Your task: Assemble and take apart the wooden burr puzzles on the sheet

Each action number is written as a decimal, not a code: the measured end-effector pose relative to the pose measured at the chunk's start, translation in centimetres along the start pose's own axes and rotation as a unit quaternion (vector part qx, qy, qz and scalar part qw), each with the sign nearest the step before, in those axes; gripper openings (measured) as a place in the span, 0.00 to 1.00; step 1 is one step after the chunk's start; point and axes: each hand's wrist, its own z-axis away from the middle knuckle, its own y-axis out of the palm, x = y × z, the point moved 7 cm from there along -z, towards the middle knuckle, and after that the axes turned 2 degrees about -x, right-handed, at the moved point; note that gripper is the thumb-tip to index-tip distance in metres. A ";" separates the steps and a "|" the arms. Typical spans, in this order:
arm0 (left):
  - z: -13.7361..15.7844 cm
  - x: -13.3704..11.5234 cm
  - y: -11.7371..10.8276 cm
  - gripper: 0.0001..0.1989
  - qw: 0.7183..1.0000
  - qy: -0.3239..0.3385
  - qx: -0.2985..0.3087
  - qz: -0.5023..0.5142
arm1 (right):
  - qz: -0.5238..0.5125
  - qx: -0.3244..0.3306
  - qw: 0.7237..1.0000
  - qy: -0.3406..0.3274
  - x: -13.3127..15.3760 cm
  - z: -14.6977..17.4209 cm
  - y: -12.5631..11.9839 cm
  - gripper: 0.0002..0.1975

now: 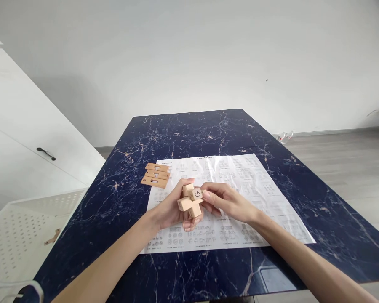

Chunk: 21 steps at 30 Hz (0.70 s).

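Note:
A wooden interlocking puzzle [195, 209] of pale crossed blocks is held over the printed sheet, with handwritten marks on some block ends. My left hand [173, 206] cradles it from the left and below, fingers wrapped round it. On the right side, the thumb and fingers of my right hand [225, 201] pinch a block of the same puzzle near the marked end. Part of the puzzle's underside is hidden by my fingers. Three flat wooden pieces [155, 182] with slots and written numbers lie side by side at the sheet's upper left corner.
A creased white instruction sheet [259, 210] with small diagrams covers the near middle of the dark blue marbled table [183, 134]. A white cabinet [25, 126] and a perforated white basket [19, 235] stand at left. Clear bottles [285, 136] are on the floor behind right.

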 end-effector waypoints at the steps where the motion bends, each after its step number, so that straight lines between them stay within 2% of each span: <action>1: 0.0 0.0 0.0 0.39 1.000 0.000 -0.004 -0.002 | -0.024 0.004 1.000 -0.009 0.1 0.0 0.0 0.19; 4: 0.0 -0.3 -0.3 0.39 0.999 0.007 -0.030 0.015 | -0.093 -0.010 0.995 -0.036 0.4 0.0 -0.4 0.19; 7: -0.3 -0.9 -0.8 0.34 0.994 0.044 -0.085 0.057 | -0.121 -0.109 0.986 -0.039 0.4 0.0 -2.3 0.23; 9: -0.3 -1.6 -1.4 0.31 0.983 0.092 -0.135 0.083 | -0.071 -0.222 0.972 -0.028 0.2 0.3 -4.1 0.24; 11: -0.2 -2.2 -1.9 0.30 0.969 0.139 -0.177 0.100 | 0.046 -0.329 0.943 -0.007 0.0 0.8 -5.7 0.24; 12: -0.1 -2.4 -2.1 0.30 0.963 0.158 -0.190 0.104 | 0.116 -0.362 0.925 0.006 -0.1 1.1 -6.2 0.24; 14: -0.1 -2.6 -2.2 0.30 0.956 0.184 -0.203 0.108 | 0.247 -0.377 0.892 0.025 -0.5 1.1 -6.3 0.24; 17: 0.0 -2.8 -2.1 0.29 0.954 0.211 -0.194 0.087 | 0.386 -0.324 0.863 0.023 -1.4 0.4 -5.2 0.22; 19: 0.1 -3.0 -1.9 0.29 0.954 0.229 -0.187 0.054 | 0.431 -0.315 0.846 0.003 -1.5 0.3 -4.7 0.18; 21: 0.3 -3.1 -1.8 0.29 0.950 0.243 -0.197 0.006 | 0.428 -0.328 0.841 -0.035 -1.0 0.5 -4.4 0.15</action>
